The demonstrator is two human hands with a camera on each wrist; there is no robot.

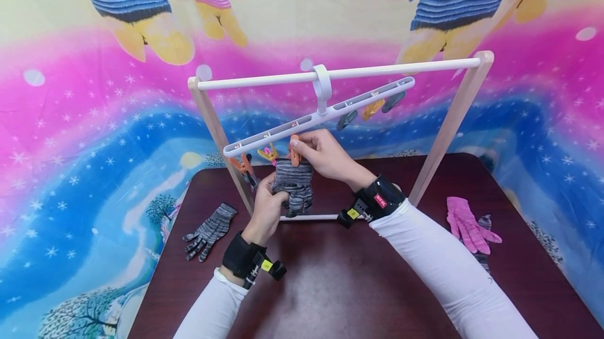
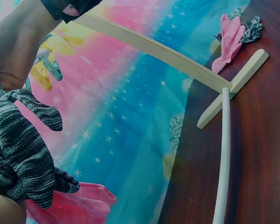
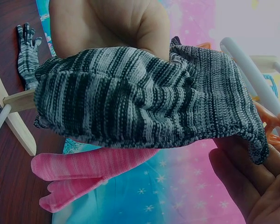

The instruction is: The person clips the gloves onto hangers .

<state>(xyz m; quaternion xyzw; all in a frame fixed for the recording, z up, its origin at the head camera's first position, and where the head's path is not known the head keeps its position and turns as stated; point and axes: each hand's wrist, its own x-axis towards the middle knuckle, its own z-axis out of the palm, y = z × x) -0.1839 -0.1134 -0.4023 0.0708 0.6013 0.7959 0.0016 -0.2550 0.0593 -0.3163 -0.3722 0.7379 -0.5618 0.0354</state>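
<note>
A grey-and-black striped knit glove point(image 1: 293, 176) hangs just below the hanger's lower left part. My left hand point(image 1: 270, 204) holds its body, thumb over the front. Up at the cuff, my right hand point(image 1: 325, 155) pinches an orange clothespin point(image 1: 295, 151) hanging from the white hanger point(image 1: 278, 132). The right wrist view shows the striped glove point(image 3: 130, 100) stretched sideways, with fingers of my right hand point(image 3: 256, 186) at its cuff. Whether the clothespin bites the cuff cannot be told. A pink glove point(image 3: 98, 168) hangs behind it.
The hanger tilts on a rod point(image 1: 264, 81) of a wooden frame point(image 1: 443, 129). More clothespins point(image 1: 374, 109) dangle at its right; a yellow clothespin point(image 1: 268, 154) and another orange one point(image 1: 241, 163) at its left. A striped glove point(image 1: 211, 231) and a pink glove point(image 1: 467, 223) lie on the table point(image 1: 340, 286).
</note>
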